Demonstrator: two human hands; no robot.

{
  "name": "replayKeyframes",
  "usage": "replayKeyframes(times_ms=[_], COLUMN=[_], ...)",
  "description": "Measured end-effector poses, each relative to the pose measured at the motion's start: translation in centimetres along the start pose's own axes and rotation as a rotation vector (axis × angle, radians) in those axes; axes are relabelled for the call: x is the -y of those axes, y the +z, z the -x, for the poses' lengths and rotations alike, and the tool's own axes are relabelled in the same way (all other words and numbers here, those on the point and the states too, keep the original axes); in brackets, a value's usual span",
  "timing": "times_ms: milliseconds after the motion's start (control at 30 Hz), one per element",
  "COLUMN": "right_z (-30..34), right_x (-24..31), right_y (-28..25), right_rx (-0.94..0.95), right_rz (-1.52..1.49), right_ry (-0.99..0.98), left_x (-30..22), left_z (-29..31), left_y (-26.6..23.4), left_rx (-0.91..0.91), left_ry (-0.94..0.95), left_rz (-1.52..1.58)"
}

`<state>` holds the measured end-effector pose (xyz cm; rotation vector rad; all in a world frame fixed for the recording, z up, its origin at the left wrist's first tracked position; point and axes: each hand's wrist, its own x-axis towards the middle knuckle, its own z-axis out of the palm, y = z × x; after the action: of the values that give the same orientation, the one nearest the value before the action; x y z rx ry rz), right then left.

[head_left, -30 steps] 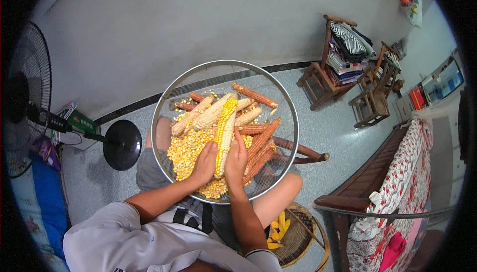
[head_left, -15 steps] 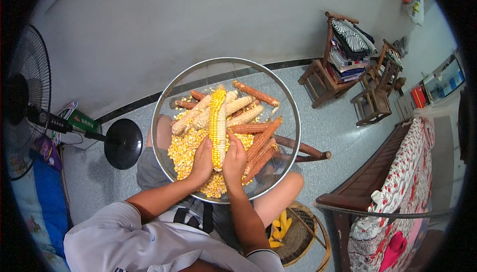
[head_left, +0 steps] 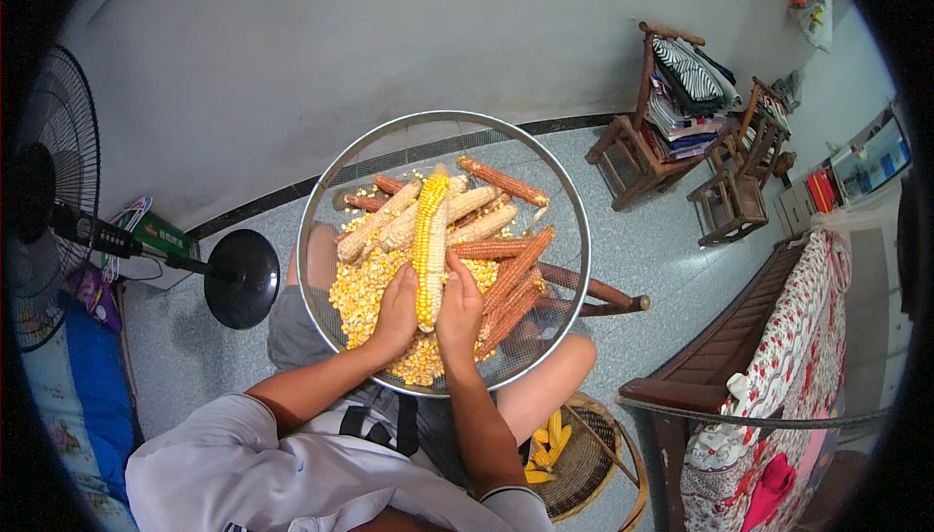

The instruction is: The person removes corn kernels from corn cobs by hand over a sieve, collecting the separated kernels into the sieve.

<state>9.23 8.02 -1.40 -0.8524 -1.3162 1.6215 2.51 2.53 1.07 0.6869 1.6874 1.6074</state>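
Note:
Between my two hands stands a partly shelled ear of corn [head_left: 429,250], yellow kernels on its left side and bare pale cob on its right. My left hand [head_left: 396,315] grips its lower left side, and my right hand [head_left: 459,310] closes round its lower right side. Beneath them a round metal-rimmed mesh sieve [head_left: 581,209] rests on my lap. Loose yellow kernels [head_left: 365,291] are heaped in its left and near part. Several bare pale cobs [head_left: 387,226] lie at the far middle, and reddish cobs [head_left: 516,274] lie mostly to the right.
A wicker basket [head_left: 591,478] with several yellow ears [head_left: 552,443] stands on the floor by my right leg. At left is a standing fan [head_left: 241,279]. A wooden chair [head_left: 642,158] piled with books stands at the far right, and a bed with flowered cloth [head_left: 769,367] at right.
The ear has shifted very slightly to the right at its upper end. Both hands keep nearly the same place on it, and the other cobs have not visibly moved.

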Motion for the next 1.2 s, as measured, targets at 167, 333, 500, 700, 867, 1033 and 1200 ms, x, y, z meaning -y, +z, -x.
replayKeyframes(times_ms=[167, 333, 500, 700, 867, 1033, 1200], right_z=[-0.3, 0.8, 0.1, 0.0, 1.6, 1.1, 0.9], right_x=[0.6, 1.5, 0.4, 0.2, 1.1, 1.8, 1.1], right_y=[-0.3, 1.3, 0.6, -0.2, 1.1, 0.5, 0.4], right_rx=[-0.071, -0.033, -0.046, -0.119, 0.089, 0.029, -0.072], right_rz=[-0.114, 0.019, 0.207, -0.094, 0.158, 0.405, 0.035], right_ry=[0.147, -0.063, -0.039, 0.043, -0.083, -0.124, -0.003], left_x=[0.0, 0.7, 0.4, 0.2, -1.0, -1.0, -0.6], left_z=[-0.6, -1.5, -1.2, -1.4, -1.5, -1.5, -2.2], left_y=[0.3, -0.3, -0.6, -0.3, -0.9, -1.2, -0.8], left_rx=[-0.005, 0.013, 0.04, 0.034, 0.008, 0.002, 0.023], left_ry=[0.034, -0.04, -0.034, -0.104, -0.198, -0.292, -0.281], left_rz=[0.072, 0.146, 0.129, 0.21, 0.192, 0.351, 0.422])
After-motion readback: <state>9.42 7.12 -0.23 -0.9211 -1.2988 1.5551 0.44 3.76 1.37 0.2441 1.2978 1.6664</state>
